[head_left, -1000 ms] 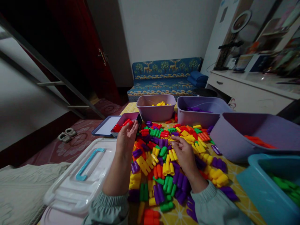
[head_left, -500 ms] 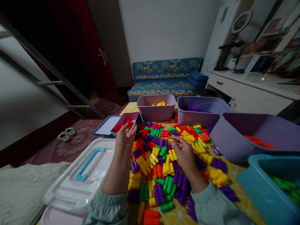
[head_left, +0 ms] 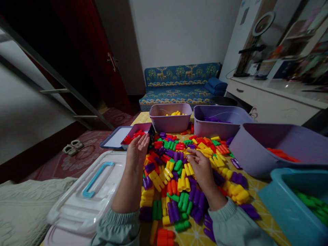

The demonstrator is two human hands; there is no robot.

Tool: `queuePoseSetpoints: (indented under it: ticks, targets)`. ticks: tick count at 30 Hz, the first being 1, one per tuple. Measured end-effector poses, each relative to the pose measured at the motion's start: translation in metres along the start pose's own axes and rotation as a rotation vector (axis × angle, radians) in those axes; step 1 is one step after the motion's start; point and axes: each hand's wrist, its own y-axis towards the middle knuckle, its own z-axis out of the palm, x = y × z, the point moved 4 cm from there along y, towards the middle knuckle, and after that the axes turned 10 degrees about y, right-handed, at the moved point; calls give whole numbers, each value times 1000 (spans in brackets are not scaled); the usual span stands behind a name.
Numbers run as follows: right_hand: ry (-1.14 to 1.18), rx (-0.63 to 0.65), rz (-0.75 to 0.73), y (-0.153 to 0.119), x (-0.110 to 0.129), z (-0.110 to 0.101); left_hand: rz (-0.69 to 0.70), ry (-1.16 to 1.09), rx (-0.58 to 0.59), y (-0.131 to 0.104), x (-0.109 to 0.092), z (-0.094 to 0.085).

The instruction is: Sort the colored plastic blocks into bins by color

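My left hand (head_left: 138, 148) is raised with its palm up and its fingers spread, holding nothing, in front of the box of red blocks (head_left: 133, 136). Over the middle of a mixed pile of plastic building blocks (head_left: 176, 165) is my right hand (head_left: 202, 167). Its thumb and fingers are pinched around a yellow building block (head_left: 189, 152), mostly hidden by the fingers. Red, green, purple, orange and yellow blocks lie around and beneath both hands.
Behind the pile stand a pink bin (head_left: 170, 123) with yellow blocks and a purple bin (head_left: 215, 126) with purple ones. On the right are a lilac bin (head_left: 246, 150) with orange blocks and a teal bin (head_left: 284, 194) with green ones. A white lid (head_left: 102, 184) lies left.
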Motion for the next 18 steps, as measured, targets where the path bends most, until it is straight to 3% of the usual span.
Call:
queuePoseSetpoints:
  ticks: [3, 6, 8, 12, 15, 18]
  targets:
    - [1, -3, -6, 0, 0, 0, 27, 58, 32, 1, 2, 1]
    - [3, -2, -12, 0, -2, 0, 127, 231, 159, -1, 5, 5]
    - [-9, 0, -27, 1, -2, 0, 236, 505, 320, -4, 13, 12]
    - [-45, 13, -69, 1, -4, 0, 536, 1317, 645, -20, 46, 24]
    - [-65, 29, -78, 2, -6, -1, 730, 1742, 646, -29, 69, 26]
    - [-97, 57, -89, 3, -8, 0, 764, 1880, 550, -31, 77, 26]
